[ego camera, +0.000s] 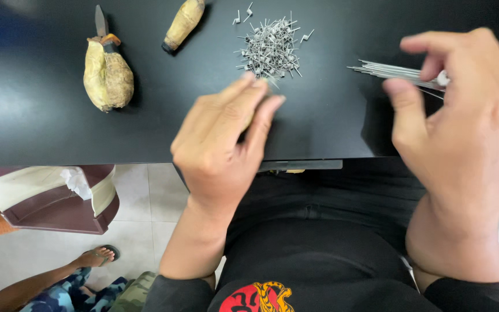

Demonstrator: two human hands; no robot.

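Wires [388, 71] sit bunched in the right hand [463, 144], pinched between thumb and fingers. Left hand [223, 144] curls loosely just below the coil pile [270, 49]; whether it holds anything I cannot tell. Best to draw one wire, keeping the bundle level.

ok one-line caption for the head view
Right hand pinches a bundle of wires; left hand reaches toward a pile of coils.

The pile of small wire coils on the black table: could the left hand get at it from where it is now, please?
Probably yes. The left hand hovers just short of the pile of small wire coils, fingertips pointing at it, with only bare black table between. The right hand holds a bundle of wires off to the side, clear of the way.
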